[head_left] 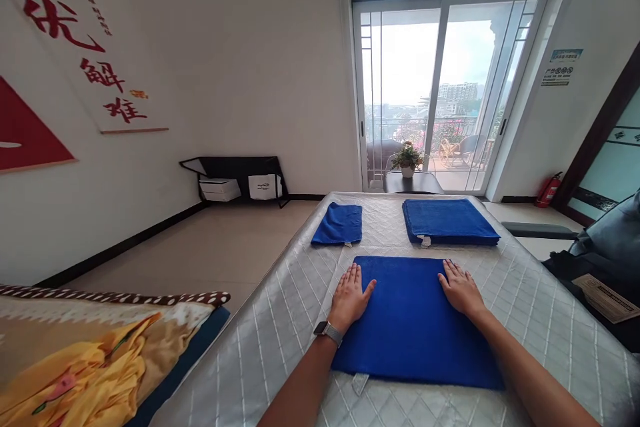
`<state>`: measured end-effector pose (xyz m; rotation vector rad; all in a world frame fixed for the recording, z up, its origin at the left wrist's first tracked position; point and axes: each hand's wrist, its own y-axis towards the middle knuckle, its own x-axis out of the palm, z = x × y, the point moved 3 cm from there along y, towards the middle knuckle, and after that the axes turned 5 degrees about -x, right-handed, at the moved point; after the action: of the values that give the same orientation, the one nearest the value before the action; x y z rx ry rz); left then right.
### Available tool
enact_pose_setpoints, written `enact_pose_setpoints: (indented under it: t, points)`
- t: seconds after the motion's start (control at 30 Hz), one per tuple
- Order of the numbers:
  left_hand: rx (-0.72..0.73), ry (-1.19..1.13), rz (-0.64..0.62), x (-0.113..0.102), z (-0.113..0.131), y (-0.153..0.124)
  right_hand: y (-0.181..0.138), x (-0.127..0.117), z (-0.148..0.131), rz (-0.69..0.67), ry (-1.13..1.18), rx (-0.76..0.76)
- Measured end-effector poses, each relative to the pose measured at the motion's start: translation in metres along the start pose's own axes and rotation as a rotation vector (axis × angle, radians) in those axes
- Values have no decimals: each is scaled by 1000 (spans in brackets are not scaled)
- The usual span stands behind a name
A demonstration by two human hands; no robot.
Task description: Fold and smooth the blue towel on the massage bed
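A blue towel [415, 327] lies flat and smooth on the quilted mattress, a white tag sticking out at its near left edge. My left hand [350, 297], with a watch on the wrist, rests palm down on the towel's left side, fingers stretched out. On the far right corner lies my right hand [460, 285], also flat with its fingers extended. Beyond, a stack of folded blue towels [450, 219] sits at the right, and a smaller folded blue cloth [339, 224] at the left. Neither hand grips anything.
The silver-white mattress [280, 320] fills the middle. A bed with a yellow cloth [95, 373] stands at lower left. Behind are a chair with a potted plant [407, 159] and glass sliding doors. Dark bags with a cardboard piece [607, 297] are at the right.
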<state>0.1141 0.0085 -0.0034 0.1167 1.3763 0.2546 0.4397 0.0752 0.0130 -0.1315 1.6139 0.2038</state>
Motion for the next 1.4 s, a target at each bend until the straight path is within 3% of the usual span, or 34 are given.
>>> enact_pose_setpoints:
  t: [0.4, 0.57, 0.73, 0.8, 0.9, 1.0, 1.07, 1.17, 1.27, 1.4]
  points:
    - [24, 29, -4, 8, -7, 3, 0, 5, 2, 2, 78, -12]
    - [17, 97, -68, 7, -6, 2, -3, 3, 2, -11, 163, -13]
    - [-173, 279, -92, -9, -3, 21, -4, 2, 2, 2, 222, -4]
    - [-190, 305, -38, -19, 13, 32, -4, 2, 1, 3, 234, 1]
    - [7, 212, -18, -20, 67, 41, -4, 2, 1, 12, 241, 3]
    - [277, 30, -88, -2, 146, 39, -5, 3, 2, 30, 229, -4]
    - [395, -69, -66, 12, 196, 36, -6, 5, 3, 32, 195, -40]
    - [513, -190, -48, 30, 247, 35, -9, 9, 6, 19, 120, -112]
    - [538, -240, -65, 40, 257, 38, -10, 9, 7, 10, 102, -119]
    - [436, -136, -91, 43, 219, 43, -7, 4, 4, 22, 171, -70]
